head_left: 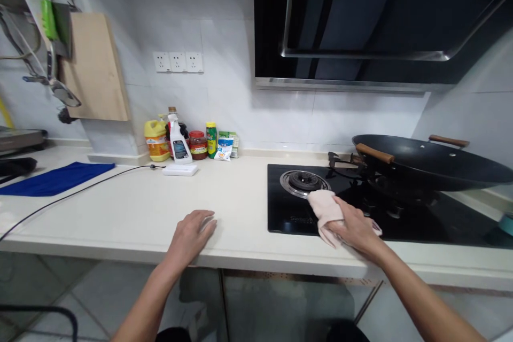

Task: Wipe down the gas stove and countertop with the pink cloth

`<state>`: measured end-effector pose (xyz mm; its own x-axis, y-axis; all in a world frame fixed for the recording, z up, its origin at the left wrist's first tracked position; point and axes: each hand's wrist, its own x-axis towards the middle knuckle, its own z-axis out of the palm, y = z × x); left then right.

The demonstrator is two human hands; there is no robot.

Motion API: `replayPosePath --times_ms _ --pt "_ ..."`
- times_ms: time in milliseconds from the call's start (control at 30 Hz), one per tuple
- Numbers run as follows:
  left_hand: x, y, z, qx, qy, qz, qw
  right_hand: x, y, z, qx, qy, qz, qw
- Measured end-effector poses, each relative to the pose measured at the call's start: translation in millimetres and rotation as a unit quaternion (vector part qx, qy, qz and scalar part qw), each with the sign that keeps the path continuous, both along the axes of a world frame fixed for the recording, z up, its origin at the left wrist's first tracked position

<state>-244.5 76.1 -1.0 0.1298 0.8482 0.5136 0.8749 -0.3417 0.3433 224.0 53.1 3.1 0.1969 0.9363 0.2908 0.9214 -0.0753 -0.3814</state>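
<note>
My right hand (356, 227) grips a pale pink cloth (325, 207) and presses it on the front of the black glass gas stove (282, 214). The cloth's upper end lies close to the left burner (304, 181), and one corner hangs over the stove's front edge. Over the white countertop (236, 197), left of the stove, my left hand (194, 235) rests near the front edge with nothing in it. Its fingers are loosely bent and apart.
A large black wok (417, 157) with wooden handles sits on the right burner. Against the wall stand a spray bottle (179, 141), a yellow jug (157, 141) and several seasoning containers. A blue cloth (56, 179) and black cable (80, 192) lie left. The range hood (360, 21) hangs above.
</note>
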Motion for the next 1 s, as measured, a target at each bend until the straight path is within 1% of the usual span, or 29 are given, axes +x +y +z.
replayPosePath --times_ms 67,133,233,333,433,500,567,633,700,833,900,1000 --pt "3 -2 -2.8 -0.016 0.004 0.018 1.0 -21 16 4.5 -0.052 -0.031 0.008 0.998" --pt "7 -4 -3.6 -0.022 0.009 0.019 1.0 -43 30 11.3 -0.073 -0.044 0.014 0.996" --pt "11 -7 0.0 -0.039 0.005 0.011 0.999 -80 50 22.5 -0.082 -0.054 0.018 0.995" --pt "10 -8 5.1 -0.058 -0.014 0.011 0.998 -117 64 28.4 -0.073 -0.057 0.062 0.994" --pt "7 -5 6.5 -0.069 -0.041 0.015 0.997 -150 62 26.8 -0.055 -0.055 0.139 0.987" --pt "4 -2 5.2 -0.068 -0.053 0.021 0.996 -168 50 22.4 -0.034 -0.061 0.197 0.978" --pt "3 0 3.6 -0.063 -0.055 0.027 0.996 -180 35 16.2 -0.006 -0.07 0.237 0.969" --pt "2 0 2.8 -0.058 -0.049 0.035 0.997 -185 21 9.5 0.02 -0.073 0.248 0.966" --pt "3 0 3.4 -0.054 -0.036 0.044 0.997 -183 10 3.5 0.039 -0.071 0.249 0.965" --pt "5 -2 7.4 -0.059 -0.004 0.053 0.997 -163 -1 -2.5 0.064 -0.057 0.252 0.964" --pt "5 -2 8.8 -0.06 0.004 0.052 0.997 -148 -4 -2.4 0.073 -0.053 0.227 0.97" --pt "6 -2 9.3 -0.051 0.008 0.052 0.997 -116 -8 -0.1 0.065 -0.048 0.147 0.986"
